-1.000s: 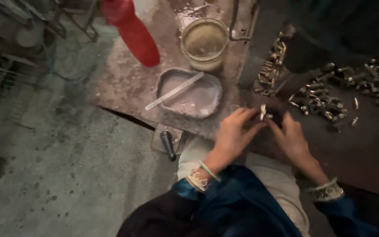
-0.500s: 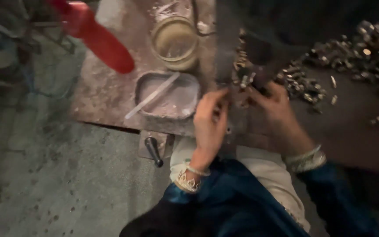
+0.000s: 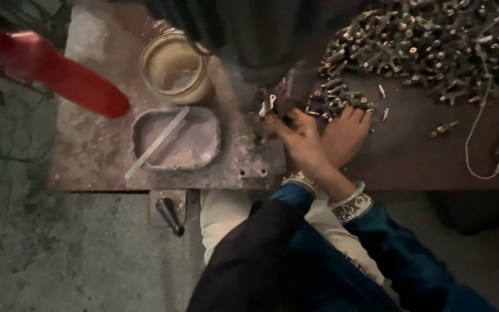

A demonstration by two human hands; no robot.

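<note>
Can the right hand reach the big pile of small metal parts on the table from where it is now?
Probably yes. The right hand already lies at the near edge of the pile of small metal parts, and the bare brown table between them looks free of any obstacle.

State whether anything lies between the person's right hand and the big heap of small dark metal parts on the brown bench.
Nothing visible does. The right hand rests on the bench, its fingertips at the near edge of the heap of small metal parts.
</note>
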